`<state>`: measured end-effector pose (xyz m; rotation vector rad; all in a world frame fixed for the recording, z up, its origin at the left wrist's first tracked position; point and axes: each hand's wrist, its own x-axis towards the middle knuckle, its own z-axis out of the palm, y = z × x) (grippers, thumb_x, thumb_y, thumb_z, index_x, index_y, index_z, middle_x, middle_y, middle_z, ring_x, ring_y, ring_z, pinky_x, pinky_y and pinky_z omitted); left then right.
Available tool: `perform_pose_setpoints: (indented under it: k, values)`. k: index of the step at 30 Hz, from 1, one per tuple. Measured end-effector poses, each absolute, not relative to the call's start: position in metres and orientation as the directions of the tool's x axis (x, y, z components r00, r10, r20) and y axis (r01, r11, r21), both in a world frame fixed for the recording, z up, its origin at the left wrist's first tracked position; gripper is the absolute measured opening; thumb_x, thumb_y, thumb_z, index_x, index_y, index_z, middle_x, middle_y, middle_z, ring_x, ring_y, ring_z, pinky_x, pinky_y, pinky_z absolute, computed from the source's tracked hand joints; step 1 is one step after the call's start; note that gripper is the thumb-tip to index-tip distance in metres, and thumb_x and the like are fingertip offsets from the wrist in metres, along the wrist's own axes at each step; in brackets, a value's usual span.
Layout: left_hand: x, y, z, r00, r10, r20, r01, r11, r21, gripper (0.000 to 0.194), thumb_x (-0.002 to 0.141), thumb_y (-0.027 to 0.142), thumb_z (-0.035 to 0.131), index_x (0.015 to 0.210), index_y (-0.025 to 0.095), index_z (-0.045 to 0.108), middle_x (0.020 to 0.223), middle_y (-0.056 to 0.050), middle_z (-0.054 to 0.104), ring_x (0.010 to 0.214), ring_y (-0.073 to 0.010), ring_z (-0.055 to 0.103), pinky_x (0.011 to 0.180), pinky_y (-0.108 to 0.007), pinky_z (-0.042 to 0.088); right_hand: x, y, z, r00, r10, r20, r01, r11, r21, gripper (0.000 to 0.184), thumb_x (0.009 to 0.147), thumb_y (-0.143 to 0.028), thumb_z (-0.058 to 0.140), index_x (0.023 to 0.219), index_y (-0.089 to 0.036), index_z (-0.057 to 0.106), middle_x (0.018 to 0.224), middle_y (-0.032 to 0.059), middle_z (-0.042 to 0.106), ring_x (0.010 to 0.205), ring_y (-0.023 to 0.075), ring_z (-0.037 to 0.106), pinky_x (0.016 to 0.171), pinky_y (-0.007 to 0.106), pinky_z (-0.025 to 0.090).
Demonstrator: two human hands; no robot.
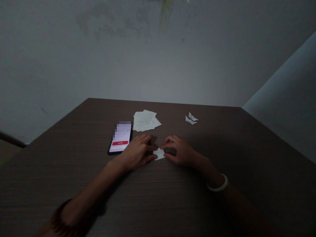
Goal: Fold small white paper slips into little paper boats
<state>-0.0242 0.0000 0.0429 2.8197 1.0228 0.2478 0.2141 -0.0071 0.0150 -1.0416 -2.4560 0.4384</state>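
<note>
A small piece of white paper (159, 154) with faint printed lines lies on the table between my two hands. My left hand (139, 149) has its thumb and index fingertip at the paper's left edge. At the right edge, my right hand (179, 150) grips the paper with thumb and index finger, the other fingers curled above. Close beyond my left hand, a phone (120, 138) with a lit screen and a red button lies face up.
Behind the phone is a loose stack of white paper sheets (145, 121). Two small folded paper boats (191, 119) stand farther right. The dark wooden table (158, 204) meets a grey wall (158, 72) at its far edge.
</note>
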Motion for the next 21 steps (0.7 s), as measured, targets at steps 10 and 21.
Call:
perform_pose_setpoints:
  k: [10, 21]
  values:
    - [-0.0242, -0.0022, 0.0476, 0.750, 0.653, 0.105, 0.631, -0.753, 0.185, 0.019, 0.087, 0.035, 0.063, 0.088, 0.021, 0.076, 0.089, -0.007, 0.056, 0.090, -0.0247, 0.051, 0.077, -0.038, 0.045, 0.2144, -0.0069, 0.0137, -0.611, 0.746, 0.265, 0.605, 0.656, -0.451, 0.029, 0.081, -0.026, 0.068, 0.110, -0.021, 0.071, 0.107, 0.0084, 0.059, 0.097, 0.0220, 0.055, 0.090, 0.039, 0.044]
    - [-0.0182, -0.0045, 0.0401, 0.694, 0.703, 0.153, 0.672, -0.710, 0.213, 0.034, 0.094, 0.035, 0.053, 0.071, 0.017, 0.071, 0.080, -0.008, 0.056, 0.084, -0.0227, 0.051, 0.073, -0.035, 0.043, 0.2138, -0.0080, 0.0139, -0.613, 0.739, 0.280, 0.602, 0.666, -0.441, 0.028, 0.081, -0.025, 0.069, 0.108, -0.021, 0.072, 0.106, 0.0085, 0.059, 0.096, 0.0215, 0.055, 0.088, 0.039, 0.044]
